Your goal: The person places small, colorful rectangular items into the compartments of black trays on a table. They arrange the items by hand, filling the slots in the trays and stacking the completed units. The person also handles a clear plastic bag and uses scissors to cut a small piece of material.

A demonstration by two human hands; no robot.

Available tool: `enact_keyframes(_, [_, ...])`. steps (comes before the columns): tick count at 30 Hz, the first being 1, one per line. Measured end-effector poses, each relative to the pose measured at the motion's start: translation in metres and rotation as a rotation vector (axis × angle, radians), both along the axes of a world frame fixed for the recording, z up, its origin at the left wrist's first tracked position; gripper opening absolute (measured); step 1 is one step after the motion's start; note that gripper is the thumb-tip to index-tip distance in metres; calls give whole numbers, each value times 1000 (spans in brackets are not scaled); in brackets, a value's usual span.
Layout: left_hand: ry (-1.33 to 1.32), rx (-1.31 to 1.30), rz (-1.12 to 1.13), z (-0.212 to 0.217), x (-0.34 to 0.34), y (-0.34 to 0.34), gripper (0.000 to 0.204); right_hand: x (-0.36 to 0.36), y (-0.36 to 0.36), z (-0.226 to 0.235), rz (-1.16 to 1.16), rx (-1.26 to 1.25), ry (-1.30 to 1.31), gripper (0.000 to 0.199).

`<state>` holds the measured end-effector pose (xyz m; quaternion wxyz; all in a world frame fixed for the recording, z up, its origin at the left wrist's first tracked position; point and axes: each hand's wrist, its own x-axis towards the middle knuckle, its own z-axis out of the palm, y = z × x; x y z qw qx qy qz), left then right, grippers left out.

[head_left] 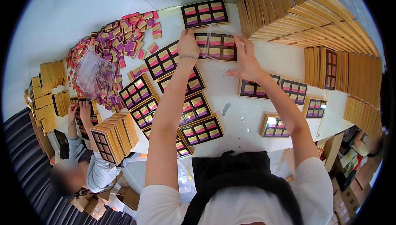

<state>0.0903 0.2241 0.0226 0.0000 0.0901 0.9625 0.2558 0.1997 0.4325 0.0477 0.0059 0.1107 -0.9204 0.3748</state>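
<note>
Near the far side of the table, a black-lined, gold-edged box [224,40] holds pink, purple and gold packets in compartments. Over it, a clear plastic lid [210,51] sits at a slant. My right hand [249,58] grips the lid's right end between spread thumb and fingers. At the box's left end is my left hand [188,45], its fingers bent against the edge; their tips are partly hidden. Another filled box [204,13] lies just beyond. Left of my left forearm, more filled boxes [136,91] lie close together, some partly covered by my arm.
A heap of loose packets [119,39] with a crumpled clear bag [93,74] spreads at left. Gold boxes [284,14] stand stacked at far right, others [115,136] at lower left. Filled boxes [293,91] lie by my right forearm. A co-worker [97,169] handles boxes at left.
</note>
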Motion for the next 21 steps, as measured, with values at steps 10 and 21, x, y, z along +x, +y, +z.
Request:
enact_keyframes(10, [-189, 344, 22, -25, -6, -18, 26, -14, -15, -13, -38, 406, -11, 121])
enact_keyframes(21, [-214, 418, 136, -26, 15, -15, 27, -22, -24, -12, 69, 501, -50, 113])
